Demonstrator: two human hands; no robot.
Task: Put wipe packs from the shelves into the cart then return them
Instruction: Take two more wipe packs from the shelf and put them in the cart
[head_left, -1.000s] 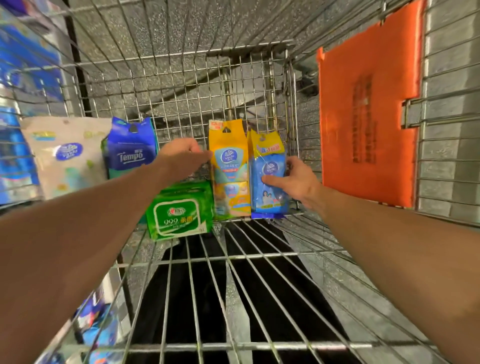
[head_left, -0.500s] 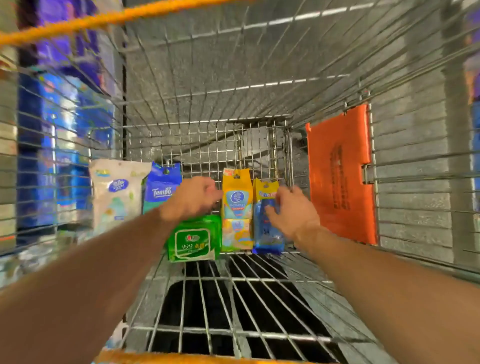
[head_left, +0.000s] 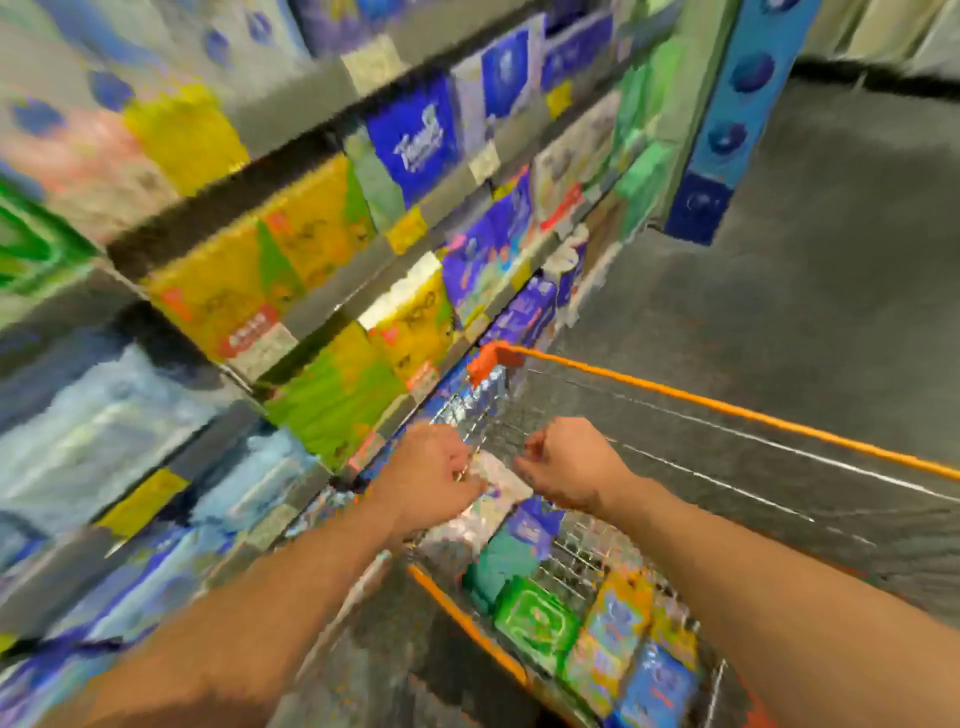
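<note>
The frame is badly smeared by motion. The wire cart (head_left: 727, 410) with its orange rim stands at the lower right, beside the shelves (head_left: 291, 322). My left hand (head_left: 431, 473) and my right hand (head_left: 566, 467) hover close together over the cart's near left corner. A pale wipe pack (head_left: 491, 480) sits between them, and my left fingers curl onto it. My right hand is curled beside the pack's edge, but blur hides whether it grips. Lower in the cart lie a blue pack (head_left: 530, 525), a green pack (head_left: 540, 618), a yellow pack (head_left: 618, 613) and another blue pack (head_left: 660, 686).
Several shelf levels packed with yellow, green, blue and white tissue and wipe packs fill the left side. A blue display column (head_left: 737, 119) stands at the far end of the shelves. Grey floor (head_left: 805, 260) spreads to the right of the cart.
The view has swung up from inside the cart to the shelves. Both hands left the packs at the cart's far end and came together at the pale pack.
</note>
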